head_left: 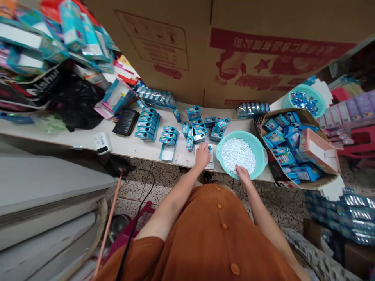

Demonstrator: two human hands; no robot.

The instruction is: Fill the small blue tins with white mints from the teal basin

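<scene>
My left hand point(202, 157) is at a white scale point(210, 166) near the table's front edge, its fingers closed against a small blue box point(209, 148). The hand covers much of the scale. To its right, a turquoise basin point(259, 150) holds many small white pellets point(238, 152). The fingers of my right hand point(243, 174) are pinched together at the near edge of the pellets, inside the rim; their tips are partly hidden. Several similar small blue boxes point(200, 137) stand just beyond the scale. An open tray point(168, 151) to the left is partly filled with such boxes.
A large cardboard carton point(193, 50) walls off the back. On the right are a carton of blue packs point(275, 136) and a turquoise bowl of shiny wrapped pieces point(304, 102). A black wallet point(126, 122), a stacked row of boxes point(146, 124) and a white device point(102, 143) lie left.
</scene>
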